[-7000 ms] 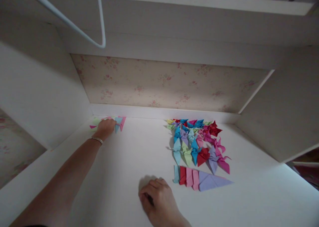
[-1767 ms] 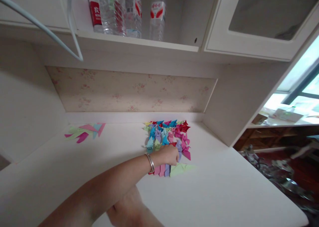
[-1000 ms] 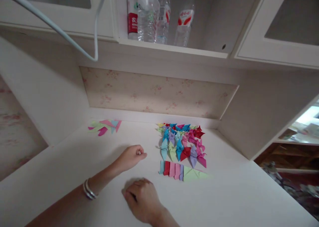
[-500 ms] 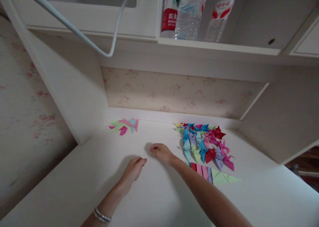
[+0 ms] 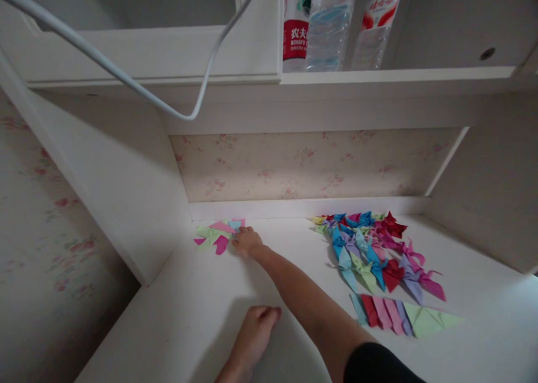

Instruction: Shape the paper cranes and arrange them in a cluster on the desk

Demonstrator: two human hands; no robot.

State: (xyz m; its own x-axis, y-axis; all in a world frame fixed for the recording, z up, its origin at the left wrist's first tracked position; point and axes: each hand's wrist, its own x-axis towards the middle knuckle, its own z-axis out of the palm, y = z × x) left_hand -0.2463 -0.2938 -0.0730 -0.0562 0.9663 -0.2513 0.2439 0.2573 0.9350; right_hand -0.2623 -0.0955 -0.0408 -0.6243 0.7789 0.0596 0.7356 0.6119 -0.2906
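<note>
Pink, green and pale blue paper pieces (image 5: pixel 213 236) lie flat and overlapping at the back left of the counter (image 5: pixel 189 299), their spread longer from side to side than from front to back. The right hand (image 5: pixel 247 241) is the nearer one: the papers are directly to the left of its fingertips. This hand is palm down, fingers partly bent; whether it has hold of a piece, I cannot tell. Its arm extends diagonally from the lower right. The left hand (image 5: pixel 255 332), well apart, is curled loosely, its inside hidden.
</note>
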